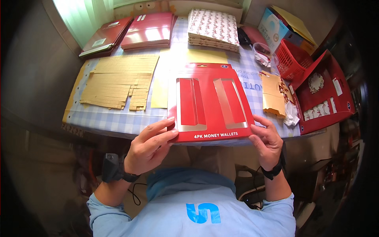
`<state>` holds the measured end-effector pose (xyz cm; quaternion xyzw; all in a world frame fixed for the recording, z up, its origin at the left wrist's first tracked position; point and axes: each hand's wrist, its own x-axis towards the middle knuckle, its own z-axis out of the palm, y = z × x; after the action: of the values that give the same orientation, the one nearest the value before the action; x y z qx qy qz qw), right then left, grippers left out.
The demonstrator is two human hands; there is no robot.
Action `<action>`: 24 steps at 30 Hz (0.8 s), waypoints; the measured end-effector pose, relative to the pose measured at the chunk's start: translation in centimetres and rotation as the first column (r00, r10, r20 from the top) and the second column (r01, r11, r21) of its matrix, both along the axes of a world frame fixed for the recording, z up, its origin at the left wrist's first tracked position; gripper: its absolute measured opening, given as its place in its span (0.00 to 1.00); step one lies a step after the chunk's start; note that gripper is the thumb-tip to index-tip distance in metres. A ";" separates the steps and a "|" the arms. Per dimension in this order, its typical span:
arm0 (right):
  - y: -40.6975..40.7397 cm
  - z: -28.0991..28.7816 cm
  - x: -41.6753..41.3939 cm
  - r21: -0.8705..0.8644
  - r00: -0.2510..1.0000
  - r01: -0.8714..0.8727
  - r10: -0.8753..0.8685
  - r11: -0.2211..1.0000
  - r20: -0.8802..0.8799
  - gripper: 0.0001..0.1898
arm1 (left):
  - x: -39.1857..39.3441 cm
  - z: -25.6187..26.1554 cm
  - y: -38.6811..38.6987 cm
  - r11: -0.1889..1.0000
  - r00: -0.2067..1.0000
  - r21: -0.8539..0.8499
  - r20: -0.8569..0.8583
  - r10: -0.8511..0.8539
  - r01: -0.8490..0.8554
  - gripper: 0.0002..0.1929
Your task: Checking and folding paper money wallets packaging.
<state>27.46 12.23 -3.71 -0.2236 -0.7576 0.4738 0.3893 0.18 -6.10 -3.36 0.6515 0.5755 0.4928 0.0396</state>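
Observation:
Between my two hands is a red cardboard window box (207,102) with two rectangular cut-outs and a hang tab at its far edge. White print runs along its near edge. Through the cut-outs I see folded red flaps and bare whitish board. My left hand (154,142) grips the near left corner, thumb and fingers at the edge. My right hand (266,140) holds the near right corner the same way. The box reaches over the table's front edge, and its far part covers some of a yellow sheet (159,94).
Kraft strips (118,81) lie to the left. Behind are red card stacks (148,29) and a patterned stack (213,26). On the right are a torn kraft envelope (272,94), crumpled paper (291,114), a red basket (291,59), a plastic tub (263,54) and an open red box (321,100).

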 end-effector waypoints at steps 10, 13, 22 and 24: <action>0.2 -0.2 -1.0 0.109 0.997 -0.002 0.010 0.994 -0.072 0.11 | -0.2 0.8 -0.2 0.998 0.987 -0.049 0.155 -0.035 0.043 0.19; 0.3 -0.2 -1.4 0.165 0.999 0.000 0.007 0.986 -0.044 0.11 | -0.3 0.5 -0.5 0.994 0.972 -0.103 0.235 -0.021 0.047 0.19; 0.8 -0.4 -1.2 0.261 0.998 0.011 0.006 0.965 -0.066 0.12 | -0.7 0.3 0.3 0.997 0.981 -0.015 0.180 -0.066 0.070 0.15; 0.9 -0.3 -1.3 0.268 0.997 0.015 0.006 0.963 -0.077 0.12 | -0.6 0.6 0.3 0.999 0.981 0.013 0.187 -0.046 0.045 0.12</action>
<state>26.14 13.15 -3.96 -0.1519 -0.7987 0.3741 0.4461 -0.40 -5.77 -2.72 0.6154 0.5520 0.5533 0.1023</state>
